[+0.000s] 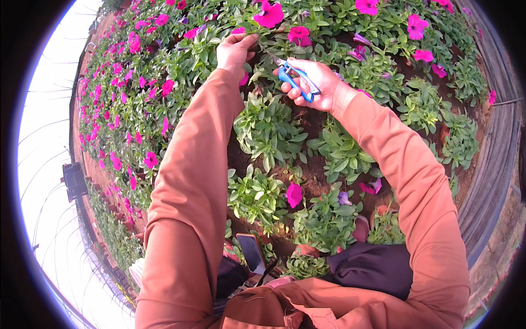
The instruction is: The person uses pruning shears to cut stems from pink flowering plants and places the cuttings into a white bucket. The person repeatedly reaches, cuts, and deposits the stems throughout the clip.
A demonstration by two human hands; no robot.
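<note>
Blue-handled pruning snips (298, 80) lie in my right hand (320, 84), their short metal blades pointing up and left towards green stems. Up and to the left of them, my left hand (235, 51) pinches at a leafy petunia shoot with thumb and forefinger; what exactly sits between the fingertips is too small to tell. A large magenta petunia bloom (269, 15) is just above and right of my left fingertips, and another magenta bloom (299, 36) stands above the snips. Below both hands grow bushy petunia plants (269, 127) with few blooms.
Dense flowering petunias (164, 86) spread to the left. Brown soil (306, 119) shows between plants. Grey folded sheeting (493, 144) runs along the right edge. A phone (251, 253) is near my lap, beside low plants. A dark box-like object (74, 181) is at the far left.
</note>
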